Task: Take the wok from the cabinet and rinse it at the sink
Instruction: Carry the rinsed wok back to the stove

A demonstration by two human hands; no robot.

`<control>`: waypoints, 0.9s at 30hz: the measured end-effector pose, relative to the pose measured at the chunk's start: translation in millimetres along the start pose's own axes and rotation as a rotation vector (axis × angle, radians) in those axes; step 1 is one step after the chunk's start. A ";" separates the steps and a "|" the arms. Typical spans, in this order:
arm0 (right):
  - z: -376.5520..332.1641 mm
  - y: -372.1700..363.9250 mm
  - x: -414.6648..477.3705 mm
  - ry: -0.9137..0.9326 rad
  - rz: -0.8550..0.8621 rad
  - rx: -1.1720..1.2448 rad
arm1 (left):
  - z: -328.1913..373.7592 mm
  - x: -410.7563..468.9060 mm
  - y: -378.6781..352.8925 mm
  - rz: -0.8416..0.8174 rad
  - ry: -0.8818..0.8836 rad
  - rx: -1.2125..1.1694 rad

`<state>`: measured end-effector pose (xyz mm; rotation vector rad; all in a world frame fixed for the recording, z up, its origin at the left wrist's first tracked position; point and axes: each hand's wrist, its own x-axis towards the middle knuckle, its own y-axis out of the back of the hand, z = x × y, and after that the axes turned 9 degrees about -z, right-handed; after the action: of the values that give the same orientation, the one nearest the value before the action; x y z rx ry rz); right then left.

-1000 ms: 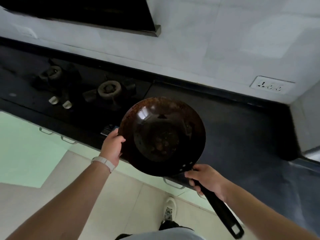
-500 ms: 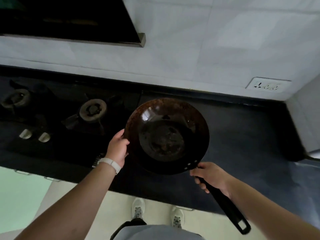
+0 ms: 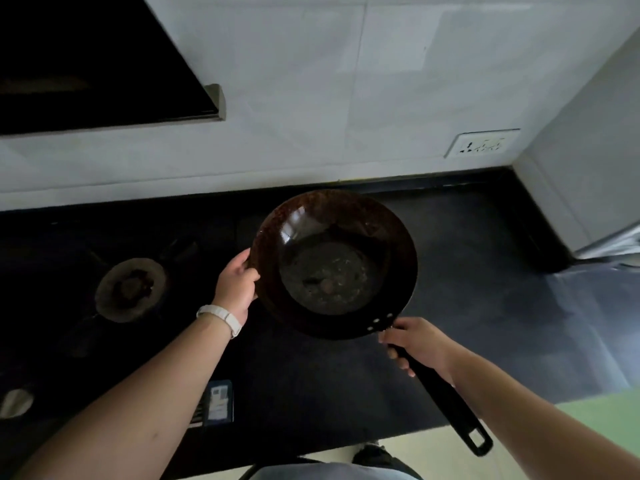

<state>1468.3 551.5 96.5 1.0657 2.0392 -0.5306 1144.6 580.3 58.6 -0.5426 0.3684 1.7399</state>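
Wok (image 3: 332,268) out of cabinet, held above counter (image 3: 485,306): right hand (image 3: 419,344) fingers wrapped round handle, left hand (image 3: 239,285) gripping rim; rinse pending, sink unseen

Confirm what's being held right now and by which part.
The wok, with both hands. The right hand grips the black handle close to the bowl; the left hand holds the rim on the opposite side.

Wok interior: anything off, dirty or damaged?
Yes. The dark round metal wok has a dull, blotchy patch with pale specks on its flat bottom, and brownish speckling near the rim. It looks like residue or rust. No spill shows on the black countertop.
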 end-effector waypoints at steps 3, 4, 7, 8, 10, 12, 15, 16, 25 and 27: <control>-2.6 3.3 6.8 -0.004 0.014 0.014 | 4.0 13.7 -5.3 -0.003 -0.003 0.000; -3.4 4.6 8.7 -0.008 0.020 0.020 | 5.0 17.3 -7.1 -0.013 0.002 0.003; -4.3 9.4 14.6 -0.010 0.027 0.027 | 8.5 23.7 -11.4 -0.033 0.015 0.013; -4.2 11.1 16.0 -0.010 0.029 0.027 | 9.8 24.4 -12.9 -0.028 0.019 0.018; -3.3 13.7 18.5 -0.012 0.029 0.028 | 11.3 26.0 -13.6 -0.024 0.022 0.031; -2.2 14.8 20.3 -0.012 0.025 0.034 | 13.0 24.9 -14.3 -0.038 0.021 0.045; -0.1 14.5 21.7 -0.007 0.022 0.060 | 13.5 23.0 -14.6 -0.050 0.018 0.052; 0.6 14.0 21.6 -0.006 0.020 0.072 | 13.0 21.9 -14.9 -0.049 0.015 0.060; 2.9 -8.9 13.8 0.030 0.012 0.013 | -19.8 -30.2 -39.3 -0.013 0.021 0.075; 8.2 -17.4 11.9 0.044 -0.007 0.008 | -31.9 -45.9 -46.6 -0.019 0.043 0.063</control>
<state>1453.2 542.5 82.3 1.0843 2.0809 -0.5235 1203.1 537.0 58.5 -0.5369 0.4450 1.6944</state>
